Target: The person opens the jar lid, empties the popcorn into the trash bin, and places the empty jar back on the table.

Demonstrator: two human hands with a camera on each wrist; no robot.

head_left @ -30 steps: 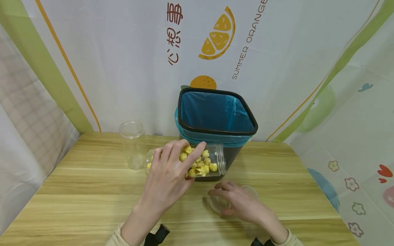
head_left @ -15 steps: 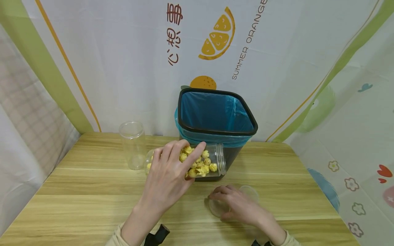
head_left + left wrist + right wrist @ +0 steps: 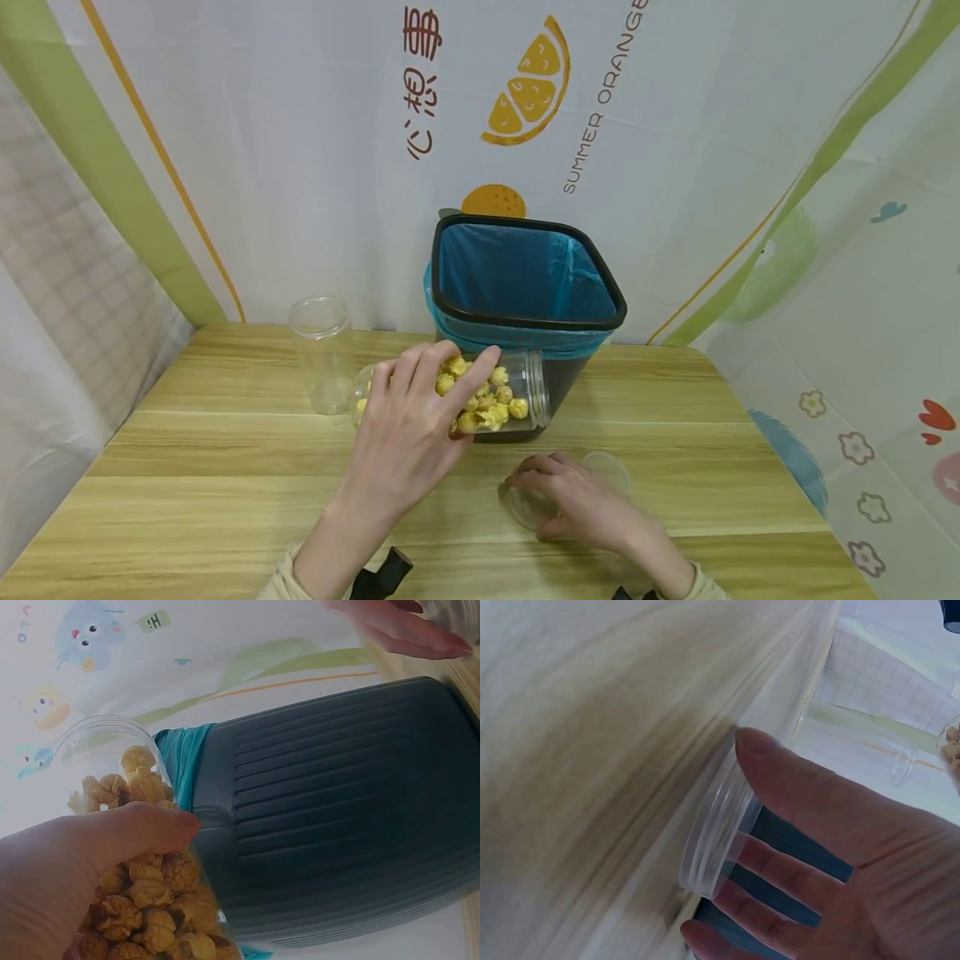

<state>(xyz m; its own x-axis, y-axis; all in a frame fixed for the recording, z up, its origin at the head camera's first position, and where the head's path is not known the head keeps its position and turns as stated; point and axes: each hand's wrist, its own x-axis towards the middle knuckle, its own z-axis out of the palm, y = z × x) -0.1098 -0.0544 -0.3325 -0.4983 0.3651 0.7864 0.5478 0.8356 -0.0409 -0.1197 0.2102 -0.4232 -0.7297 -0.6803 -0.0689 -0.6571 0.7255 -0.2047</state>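
My left hand (image 3: 408,425) grips a clear plastic jar of popcorn (image 3: 495,408), which lies on its side in the air with its open threaded mouth to the right. In the left wrist view the thumb presses along the jar wall over the popcorn (image 3: 154,900). Low at the table, my right hand (image 3: 585,500) holds a clear round lid (image 3: 534,507) by its rim. The right wrist view shows the thumb on one side of this lid (image 3: 718,825) and fingers on the other. A second clear round lid (image 3: 609,472) lies behind the right hand, partly covered.
A dark trash bin (image 3: 570,383) lined with a blue bag (image 3: 517,258) stands at the back of the wooden table (image 3: 187,492), just beyond the popcorn jar. To the left stands an upright clear jar (image 3: 322,358). Printed curtains (image 3: 300,167) hang behind and at both sides.
The right hand has shifted very slightly left and toward the body at the lid. My left hand and the popcorn jar have kept their place.
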